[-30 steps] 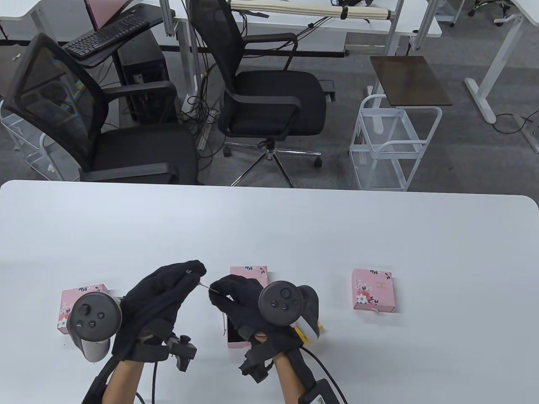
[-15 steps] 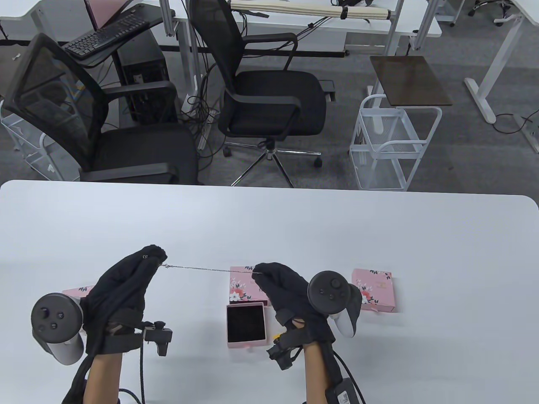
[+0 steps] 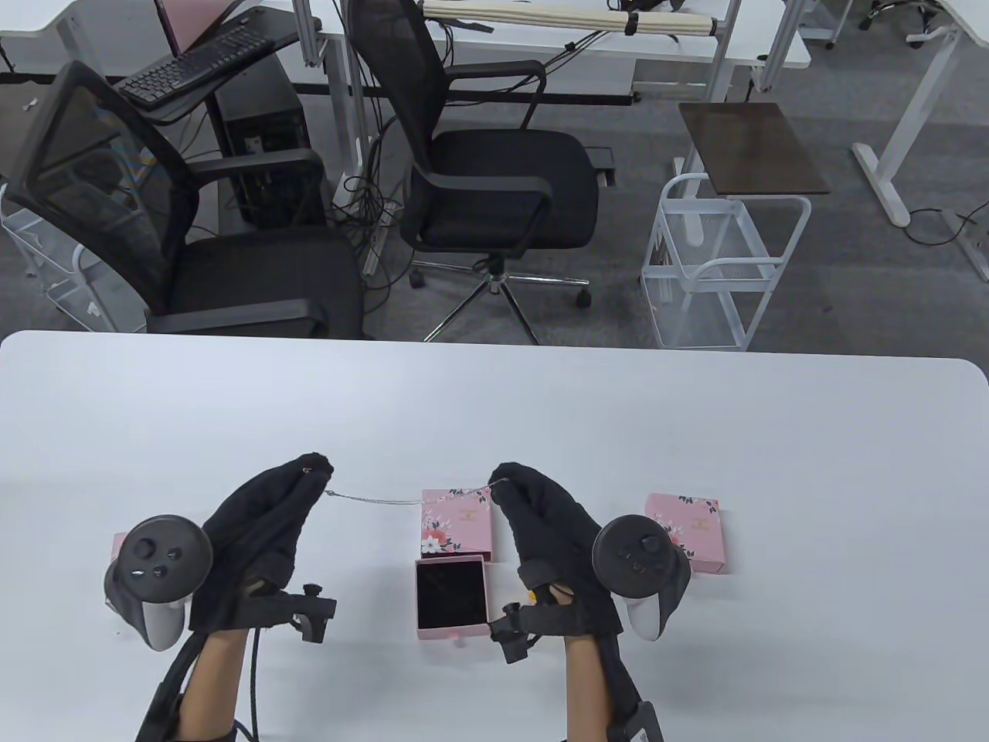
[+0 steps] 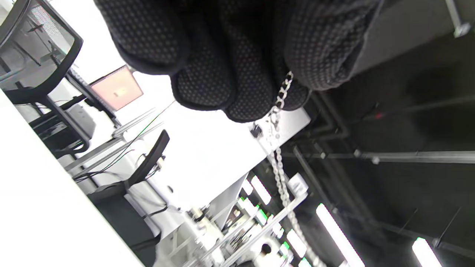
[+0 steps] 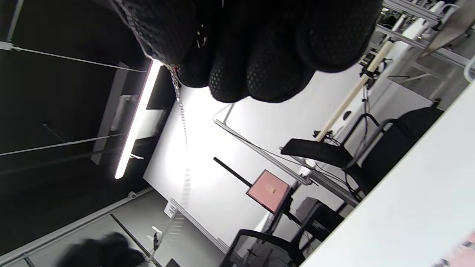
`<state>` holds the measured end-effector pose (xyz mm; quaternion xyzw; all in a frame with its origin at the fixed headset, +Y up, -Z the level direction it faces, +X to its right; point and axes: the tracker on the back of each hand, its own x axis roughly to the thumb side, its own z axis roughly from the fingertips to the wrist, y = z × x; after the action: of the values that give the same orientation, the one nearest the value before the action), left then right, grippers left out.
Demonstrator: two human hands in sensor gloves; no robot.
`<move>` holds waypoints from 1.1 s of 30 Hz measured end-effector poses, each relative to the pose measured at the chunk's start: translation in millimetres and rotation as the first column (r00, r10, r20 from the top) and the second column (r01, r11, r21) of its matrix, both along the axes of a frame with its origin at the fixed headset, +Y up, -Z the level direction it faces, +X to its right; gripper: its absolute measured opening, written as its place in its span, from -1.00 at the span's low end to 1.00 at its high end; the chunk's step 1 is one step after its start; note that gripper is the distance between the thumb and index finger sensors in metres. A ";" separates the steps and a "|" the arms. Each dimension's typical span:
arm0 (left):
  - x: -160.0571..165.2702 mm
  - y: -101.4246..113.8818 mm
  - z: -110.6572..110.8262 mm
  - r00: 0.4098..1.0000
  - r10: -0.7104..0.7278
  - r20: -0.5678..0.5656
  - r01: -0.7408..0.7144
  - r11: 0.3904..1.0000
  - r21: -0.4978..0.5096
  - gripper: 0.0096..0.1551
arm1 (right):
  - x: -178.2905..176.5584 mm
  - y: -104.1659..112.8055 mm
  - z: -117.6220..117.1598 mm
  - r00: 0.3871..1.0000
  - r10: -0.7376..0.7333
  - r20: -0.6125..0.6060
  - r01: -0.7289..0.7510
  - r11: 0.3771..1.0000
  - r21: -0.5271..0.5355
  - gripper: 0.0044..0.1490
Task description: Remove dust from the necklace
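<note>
Necklace (image 3: 402, 501) pinched between both hands

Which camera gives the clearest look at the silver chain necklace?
The left wrist view: the thin silver chain necklace shows link by link, hanging from the left hand fingers. The table view shows its whole span between both hands, but faint. The right wrist view shows it blurred below the right hand.

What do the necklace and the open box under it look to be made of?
The necklace looks like silver-toned metal: small shiny links, clearest in the left wrist view. The open box looks like matte pink cardboard, going by its thin straight walls, with a dark lining that may be velvet or foam; the pictures leave that open.
</note>
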<state>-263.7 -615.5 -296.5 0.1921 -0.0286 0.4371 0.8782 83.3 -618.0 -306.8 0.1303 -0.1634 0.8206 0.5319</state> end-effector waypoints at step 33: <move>70.5 5.2 17.1 0.928 -0.014 0.372 0.066 0.989 -0.129 -0.42 | -54.0 31.0 30.6 0.947 0.312 -0.083 -0.297 0.943 0.152 -0.57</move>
<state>-193.2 -610.4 -279.4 0.0437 -0.1671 0.4483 0.8770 29.3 -587.0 -276.1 0.2337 -0.1692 0.8717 0.3962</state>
